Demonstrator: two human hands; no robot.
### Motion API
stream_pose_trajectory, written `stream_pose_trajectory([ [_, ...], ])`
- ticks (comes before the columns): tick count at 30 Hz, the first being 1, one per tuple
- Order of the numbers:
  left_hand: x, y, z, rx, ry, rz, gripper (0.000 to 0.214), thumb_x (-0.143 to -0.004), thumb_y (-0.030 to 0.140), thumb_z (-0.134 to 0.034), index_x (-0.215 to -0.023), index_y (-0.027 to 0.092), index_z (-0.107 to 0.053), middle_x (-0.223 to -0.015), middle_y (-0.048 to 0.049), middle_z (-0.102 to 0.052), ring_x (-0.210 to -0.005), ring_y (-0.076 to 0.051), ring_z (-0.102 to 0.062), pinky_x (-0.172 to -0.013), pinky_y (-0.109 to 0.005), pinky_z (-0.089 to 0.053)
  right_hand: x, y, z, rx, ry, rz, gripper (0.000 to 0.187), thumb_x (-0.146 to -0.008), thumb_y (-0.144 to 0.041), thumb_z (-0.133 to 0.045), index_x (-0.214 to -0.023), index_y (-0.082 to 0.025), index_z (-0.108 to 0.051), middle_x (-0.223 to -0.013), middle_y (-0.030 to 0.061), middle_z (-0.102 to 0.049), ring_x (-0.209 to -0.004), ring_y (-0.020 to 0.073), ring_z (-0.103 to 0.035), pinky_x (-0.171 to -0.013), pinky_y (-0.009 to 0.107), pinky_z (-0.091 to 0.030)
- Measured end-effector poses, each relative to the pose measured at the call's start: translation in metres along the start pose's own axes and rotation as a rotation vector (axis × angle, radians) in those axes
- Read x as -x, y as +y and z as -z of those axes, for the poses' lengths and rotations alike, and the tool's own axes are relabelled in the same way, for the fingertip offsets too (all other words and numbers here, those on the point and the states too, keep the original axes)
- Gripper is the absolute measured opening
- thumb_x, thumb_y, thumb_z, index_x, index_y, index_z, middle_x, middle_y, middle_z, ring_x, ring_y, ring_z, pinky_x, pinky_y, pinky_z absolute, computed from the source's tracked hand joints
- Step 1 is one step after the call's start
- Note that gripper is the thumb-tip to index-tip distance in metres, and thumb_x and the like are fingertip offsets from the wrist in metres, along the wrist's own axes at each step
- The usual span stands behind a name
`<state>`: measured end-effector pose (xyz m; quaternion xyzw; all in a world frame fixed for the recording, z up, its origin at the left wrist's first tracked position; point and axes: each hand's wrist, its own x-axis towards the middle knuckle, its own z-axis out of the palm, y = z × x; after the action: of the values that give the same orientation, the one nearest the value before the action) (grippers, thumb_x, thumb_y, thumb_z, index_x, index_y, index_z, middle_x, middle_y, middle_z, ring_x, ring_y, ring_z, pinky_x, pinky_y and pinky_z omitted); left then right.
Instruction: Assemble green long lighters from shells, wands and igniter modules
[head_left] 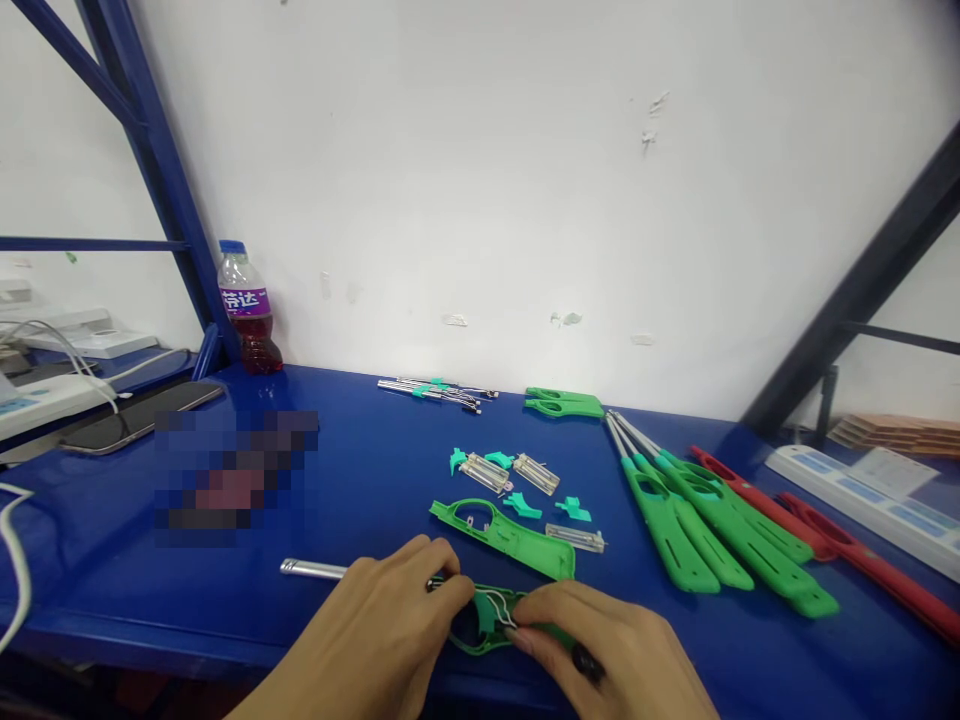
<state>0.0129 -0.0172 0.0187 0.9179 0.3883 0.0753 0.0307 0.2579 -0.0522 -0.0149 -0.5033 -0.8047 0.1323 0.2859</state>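
At the table's front edge lies a green lighter half-shell (480,648) with a teal trigger (486,612) and a thin white wire (498,603) inside. My left hand (409,605) is closed on its left end, where a silver lighter tube (311,569) sticks out to the left. A small black bit shows between the left fingers. With thumb and fingers pressed together, my right hand (600,640) pinches at the wire over the shell's right part. A black rounded piece (587,662) shows against that hand; its kind is unclear. Just behind lies another green half-shell (517,540).
Clear fuel tanks (536,474) and teal triggers (523,505) lie behind the shells. Farther back are metal tubes with wires (439,392) and green shells (562,403). Green lighters (697,510) and red ones (862,540) lie right, near a power strip (862,500). A bottle (251,320) and phone (142,415) stand left.
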Motion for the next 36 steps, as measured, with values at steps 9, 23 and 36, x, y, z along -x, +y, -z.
stream_pose_trajectory([
  [9, 0.008, 0.014, 0.008, -0.006, 0.097, -0.006, 0.015, -0.1, 0.014, -0.06, -0.11, 0.024, -0.067, -0.114, -0.0039, -0.071, -0.097, -0.023, -0.072, -0.08, -0.029, -0.057, 0.0, 0.001, -0.001, -0.039, -0.002, 0.005, 0.016, -0.102, -0.022, -0.065, -0.103, -0.035, -0.074, -0.103, -0.008, -0.081, -0.086, 0.0141, -0.08, -0.075, 0.016, -0.059],
  [23, -0.001, 0.014, 0.01, -0.04, -0.053, 0.016, 0.019, -0.1, 0.01, -0.063, -0.111, 0.023, -0.069, -0.116, -0.0034, -0.071, -0.095, -0.026, -0.074, -0.07, -0.033, -0.057, 0.004, -0.004, -0.001, 0.143, 0.09, 0.108, 0.019, -0.107, -0.031, -0.058, -0.107, -0.038, -0.076, -0.104, -0.0101, -0.082, -0.077, 0.0127, -0.082, -0.064, 0.014, -0.062],
  [36, 0.0, 0.016, 0.01, -0.026, -0.033, 0.034, 0.018, -0.099, 0.012, -0.067, -0.113, 0.024, -0.068, -0.118, -0.0032, -0.071, -0.096, -0.026, -0.074, -0.072, -0.034, -0.058, 0.003, -0.006, -0.006, 0.319, 0.173, 0.184, 0.042, -0.115, -0.043, -0.035, -0.104, -0.034, -0.075, -0.087, -0.0065, -0.079, -0.052, 0.0122, -0.075, -0.043, 0.02, -0.053],
])
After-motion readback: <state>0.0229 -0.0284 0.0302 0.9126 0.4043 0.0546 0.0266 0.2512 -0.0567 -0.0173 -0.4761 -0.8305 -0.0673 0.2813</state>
